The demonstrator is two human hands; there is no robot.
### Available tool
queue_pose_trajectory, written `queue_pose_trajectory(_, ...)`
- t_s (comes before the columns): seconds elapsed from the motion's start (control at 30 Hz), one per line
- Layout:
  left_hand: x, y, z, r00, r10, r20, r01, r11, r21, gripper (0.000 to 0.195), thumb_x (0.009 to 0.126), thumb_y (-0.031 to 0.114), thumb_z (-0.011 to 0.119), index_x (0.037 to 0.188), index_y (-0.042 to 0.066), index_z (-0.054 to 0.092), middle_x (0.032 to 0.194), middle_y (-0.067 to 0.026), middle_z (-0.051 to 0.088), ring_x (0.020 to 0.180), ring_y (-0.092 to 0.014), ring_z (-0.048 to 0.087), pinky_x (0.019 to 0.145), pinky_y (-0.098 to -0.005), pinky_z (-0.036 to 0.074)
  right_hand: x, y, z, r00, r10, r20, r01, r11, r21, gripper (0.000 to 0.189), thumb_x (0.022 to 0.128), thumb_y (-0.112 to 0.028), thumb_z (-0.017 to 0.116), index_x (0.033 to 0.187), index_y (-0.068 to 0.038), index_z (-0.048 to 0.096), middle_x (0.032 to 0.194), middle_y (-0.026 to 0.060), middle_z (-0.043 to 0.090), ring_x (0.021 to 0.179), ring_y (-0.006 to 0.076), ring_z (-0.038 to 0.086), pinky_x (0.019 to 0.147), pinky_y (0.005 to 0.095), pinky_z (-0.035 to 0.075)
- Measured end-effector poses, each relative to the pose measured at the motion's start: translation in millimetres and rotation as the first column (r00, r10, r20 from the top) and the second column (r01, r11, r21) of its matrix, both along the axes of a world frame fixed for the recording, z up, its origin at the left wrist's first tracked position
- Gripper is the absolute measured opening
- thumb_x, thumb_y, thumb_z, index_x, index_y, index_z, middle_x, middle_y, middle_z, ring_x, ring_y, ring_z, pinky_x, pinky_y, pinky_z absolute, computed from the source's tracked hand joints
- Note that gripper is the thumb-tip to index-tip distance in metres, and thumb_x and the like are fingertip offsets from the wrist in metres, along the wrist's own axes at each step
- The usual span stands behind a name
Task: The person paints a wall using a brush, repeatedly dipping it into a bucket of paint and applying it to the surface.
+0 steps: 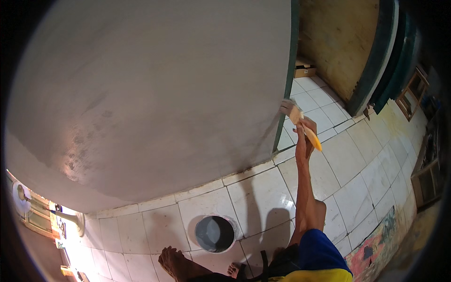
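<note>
A wide paintbrush (296, 114) with a pale wooden handle and yellow tip is gripped in my right hand (306, 132). Its grey-smeared bristles (288, 105) are at the green door frame edge (284, 116), where the grey wall (169, 95) ends. My left hand (171, 261) is low, over the floor to the left of a bucket (216, 234); its fingers look bent, and I cannot see whether anything is in them. Grey liquid fills part of the bucket, which stands on the tiles between me and the wall.
White floor tiles (208, 201) run along the wall and through a doorway to a cardboard box (304, 72). A dark green door (394, 81) is at right, near wooden frames (412, 93). A fan (22, 197) stands far left. My bare foot (233, 269) is below the bucket.
</note>
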State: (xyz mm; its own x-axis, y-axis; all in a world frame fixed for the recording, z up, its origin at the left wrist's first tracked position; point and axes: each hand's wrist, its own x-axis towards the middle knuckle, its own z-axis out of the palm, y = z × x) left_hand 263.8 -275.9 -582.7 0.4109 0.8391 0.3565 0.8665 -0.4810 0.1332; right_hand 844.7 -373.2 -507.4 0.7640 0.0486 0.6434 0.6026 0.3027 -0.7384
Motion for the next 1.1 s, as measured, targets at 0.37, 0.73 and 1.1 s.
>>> queue_pose_trajectory(0.37,1.2,-2.9,2.0,0.999,-0.006,0.033,0.007,0.999,-0.032,0.028,0.068,0.013,0.074,0.093,0.006,0.064,0.106,-0.0126,0.067,0.113,-0.034,0.058,0.098,-0.0474,0.038,-95.3,65.0,-15.3,0.862,0.465,0.203,-0.453,0.885,-0.105,0.021,0.077,0.002,0.072,0.095,-0.009,0.067,0.097,0.0083,0.069,0.102,0.0271,0.062,0.089,0.0382,0.049)
queue_pose_trajectory(0.73,6.9,-8.0,4.4,0.999,-0.039,-0.005,0.04,0.999,0.016,0.028,0.069,0.014,0.074,0.095,0.008,0.065,0.104,-0.0104,0.068,0.113,-0.031,0.057,0.1,-0.0454,0.038,-18.5,6.5,-69.8,0.912,-0.317,0.262,0.358,0.925,-0.127,0.015,0.092,-0.006,0.059,0.106,-0.005,0.064,0.109,0.0113,0.06,0.105,0.0262,0.058,0.088,0.0379,0.051)
queue_pose_trajectory(1.1,9.4,-12.9,6.2,1.0,-0.012,-0.006,0.012,0.999,0.03,0.025,0.068,0.015,0.075,0.091,0.01,0.064,0.106,-0.0094,0.068,0.112,-0.03,0.058,0.1,-0.046,0.037,-2.7,-0.6,-83.1,0.848,0.371,-0.379,-0.331,0.928,0.169,0.017,0.087,-0.007,0.065,0.104,-0.008,0.064,0.109,0.0026,0.06,0.098,0.0144,0.058,0.078,0.0302,0.051)
